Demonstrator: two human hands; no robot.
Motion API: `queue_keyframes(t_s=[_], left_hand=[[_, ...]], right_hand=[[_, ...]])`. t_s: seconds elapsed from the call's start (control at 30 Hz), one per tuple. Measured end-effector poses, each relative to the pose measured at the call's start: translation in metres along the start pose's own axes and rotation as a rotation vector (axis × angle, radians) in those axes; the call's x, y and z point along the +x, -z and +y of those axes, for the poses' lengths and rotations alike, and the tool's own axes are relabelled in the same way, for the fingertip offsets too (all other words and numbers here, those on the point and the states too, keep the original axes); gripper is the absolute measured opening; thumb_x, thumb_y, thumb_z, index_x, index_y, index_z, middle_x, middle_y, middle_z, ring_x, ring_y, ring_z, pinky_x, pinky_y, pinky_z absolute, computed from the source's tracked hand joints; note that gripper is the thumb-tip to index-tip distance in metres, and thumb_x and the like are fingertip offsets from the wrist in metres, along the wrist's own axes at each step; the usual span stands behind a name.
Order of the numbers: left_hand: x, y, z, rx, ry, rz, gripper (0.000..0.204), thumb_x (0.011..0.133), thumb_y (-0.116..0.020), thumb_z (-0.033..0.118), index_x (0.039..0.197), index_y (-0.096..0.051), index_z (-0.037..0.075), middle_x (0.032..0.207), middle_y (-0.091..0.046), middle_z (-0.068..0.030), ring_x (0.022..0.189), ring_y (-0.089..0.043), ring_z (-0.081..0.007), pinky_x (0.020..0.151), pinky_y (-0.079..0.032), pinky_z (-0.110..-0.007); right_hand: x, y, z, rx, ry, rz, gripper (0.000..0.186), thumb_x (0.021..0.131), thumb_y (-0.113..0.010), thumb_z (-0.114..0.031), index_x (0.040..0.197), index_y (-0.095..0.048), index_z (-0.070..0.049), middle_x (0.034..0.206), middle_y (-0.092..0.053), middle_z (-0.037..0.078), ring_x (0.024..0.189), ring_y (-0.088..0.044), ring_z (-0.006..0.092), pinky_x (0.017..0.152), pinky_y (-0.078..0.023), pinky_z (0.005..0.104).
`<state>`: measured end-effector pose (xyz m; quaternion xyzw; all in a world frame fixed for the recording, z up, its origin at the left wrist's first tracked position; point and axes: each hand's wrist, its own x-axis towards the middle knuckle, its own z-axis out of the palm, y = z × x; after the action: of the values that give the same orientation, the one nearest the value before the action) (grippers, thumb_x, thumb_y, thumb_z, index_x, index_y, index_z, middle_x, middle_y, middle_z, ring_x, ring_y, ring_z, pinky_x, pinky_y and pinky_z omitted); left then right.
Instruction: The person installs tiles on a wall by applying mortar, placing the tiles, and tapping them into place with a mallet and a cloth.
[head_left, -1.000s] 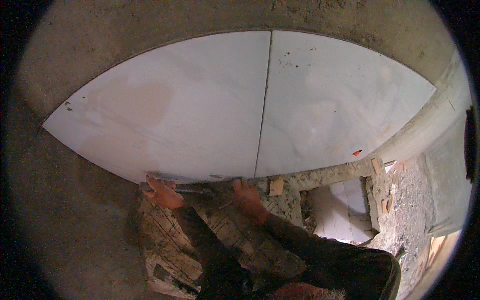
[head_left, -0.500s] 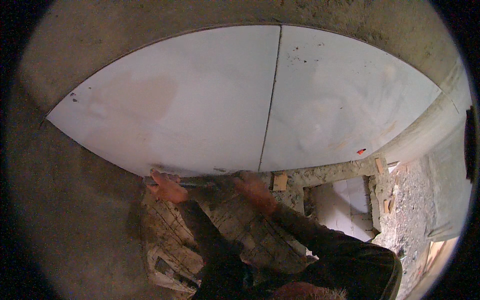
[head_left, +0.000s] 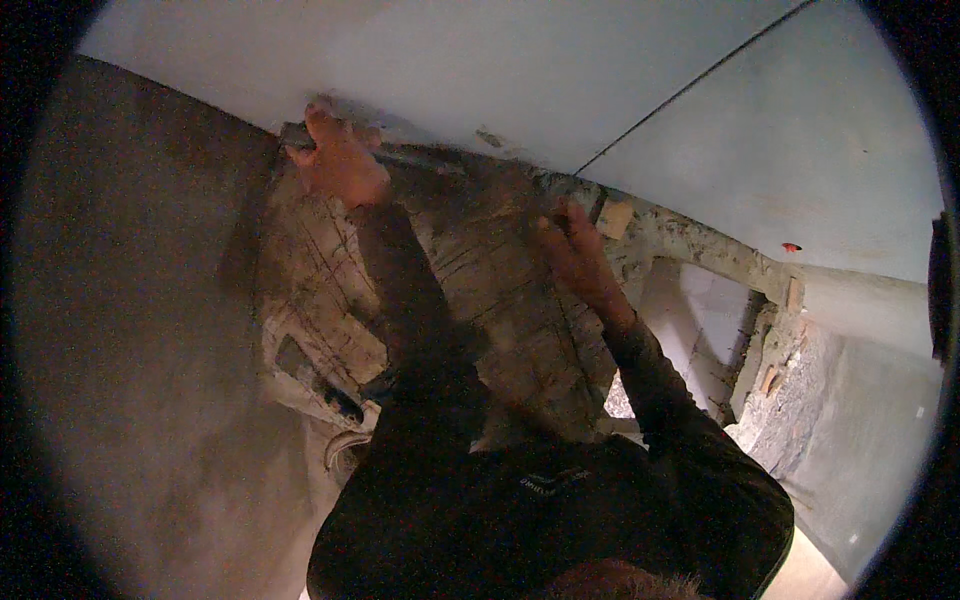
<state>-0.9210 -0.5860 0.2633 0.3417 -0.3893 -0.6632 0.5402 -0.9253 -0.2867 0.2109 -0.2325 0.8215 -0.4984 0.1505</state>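
Observation:
My left hand [head_left: 345,165] is closed round the left end of a long, narrow dark strip [head_left: 425,160], whose exact kind I cannot make out in the dim light. This strip runs along the lower edge of a large white panel [head_left: 430,60]. Near its right end my right hand [head_left: 582,262] has bent fingertips pressed against it, just left of a small wooden block [head_left: 615,218]. A second white panel [head_left: 780,150] adjoins the first at a dark, straight joint.
Below the strip lies a rough, dirty surface with crossing dark lines [head_left: 500,310]. A grey wall [head_left: 150,250] rises on the left. At right is a rough-edged opening [head_left: 752,345]. A black-handled tool [head_left: 340,400] lies at lower left, by a curved rim [head_left: 345,440].
My view has tipped downward and turned, so the panels sit higher in the picture. The right hand, blurred before, has shifted right along the strip; the left still grips its left end.

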Motion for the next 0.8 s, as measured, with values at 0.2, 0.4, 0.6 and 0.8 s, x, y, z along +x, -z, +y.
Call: queue_keyframes(t_s=[0.2,0.4,0.6,0.8], left_hand=[[0.012,0.006,-0.007,-0.104,0.05,-0.09,0.04,0.096,-0.069,0.029,0.121,-0.048,0.005,0.089,-0.062,-0.0089,0.058,-0.056,-0.0182,0.043,-0.044,-0.032],[0.011,0.007,-0.003,-0.088,-0.003,-0.082,0.038,0.098,-0.066,0.027,0.121,-0.048,0.004,0.09,-0.062,-0.0081,0.063,-0.057,-0.0184,0.044,-0.044,-0.034],[0.019,0.001,-0.016,-0.553,0.013,-0.272,0.031,0.098,-0.066,0.032,0.111,-0.055,0.006,0.094,-0.065,-0.0101,0.062,-0.058,-0.0195,0.04,-0.041,-0.034],[0.018,-0.003,-0.008,0.123,-0.134,-0.026,0.055,0.092,-0.069,0.055,0.117,-0.054,0.008,0.102,-0.065,-0.013,0.07,-0.061,-0.0234,0.044,-0.047,-0.036]], right_hand=[[-0.009,-0.001,0.024,0.514,-0.252,-0.042,0.034,0.101,-0.065,-0.026,0.126,-0.058,-0.004,0.115,-0.061,0.005,0.101,-0.058,0.0143,0.092,-0.05,0.0341],[-0.005,-0.007,0.029,0.756,-0.529,-0.11,0.044,0.101,-0.064,-0.025,0.137,-0.054,-0.001,0.131,-0.06,0.011,0.117,-0.061,0.0232,0.096,-0.053,0.0397],[-0.001,-0.013,0.03,0.909,-0.589,-0.171,0.051,0.103,-0.061,-0.027,0.142,-0.048,0.002,0.136,-0.059,0.015,0.122,-0.06,0.0294,0.096,-0.056,0.0449],[-0.01,0.004,-0.005,0.898,-0.714,-0.111,0.048,0.104,-0.06,-0.029,0.139,-0.052,0.002,0.134,-0.061,0.014,0.122,-0.061,0.0277,0.1,-0.052,0.0427]])
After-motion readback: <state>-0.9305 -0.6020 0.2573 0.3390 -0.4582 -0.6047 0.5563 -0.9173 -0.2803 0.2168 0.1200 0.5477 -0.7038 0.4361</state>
